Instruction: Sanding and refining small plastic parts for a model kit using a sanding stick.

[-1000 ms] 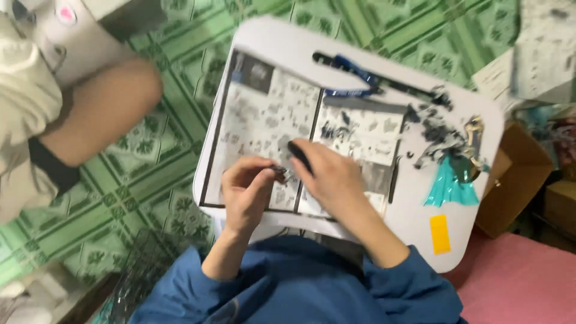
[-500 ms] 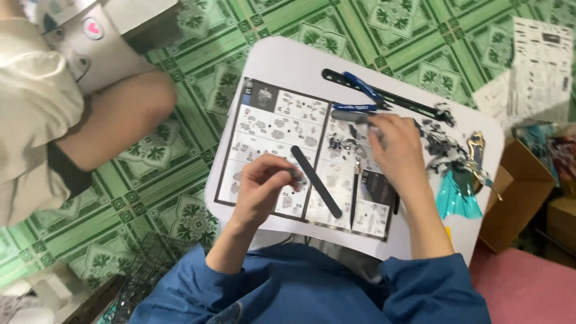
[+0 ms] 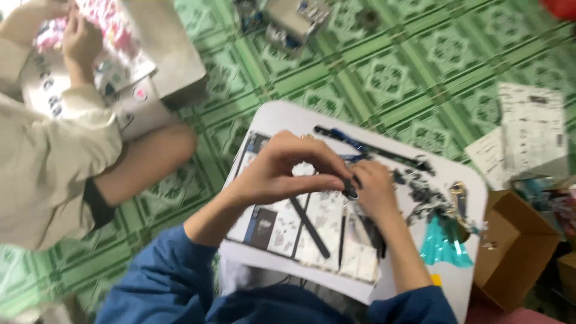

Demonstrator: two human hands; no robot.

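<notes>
My left hand [image 3: 288,168] is raised over the small white table [image 3: 288,117], with its fingertips pinched on a small dark part [image 3: 351,192]. My right hand [image 3: 372,189] meets it from the right and touches the same part. Under both hands lies an open black-and-white instruction sheet [image 3: 273,225]. A long dark flat stick [image 3: 312,231] lies on the sheet. Both my arms are in blue sleeves.
Small dark parts [image 3: 429,195], a blue-handled tool [image 3: 351,144] and a teal plastic bag [image 3: 444,246] lie on the table's right side. An open cardboard box [image 3: 516,252] stands to the right. Another person in a beige top [image 3: 48,162] sits to the left on the green patterned floor.
My right hand has come back from the table's right side to meet my left hand. My left hand has lifted up from the sheet. The camera view has shifted.
</notes>
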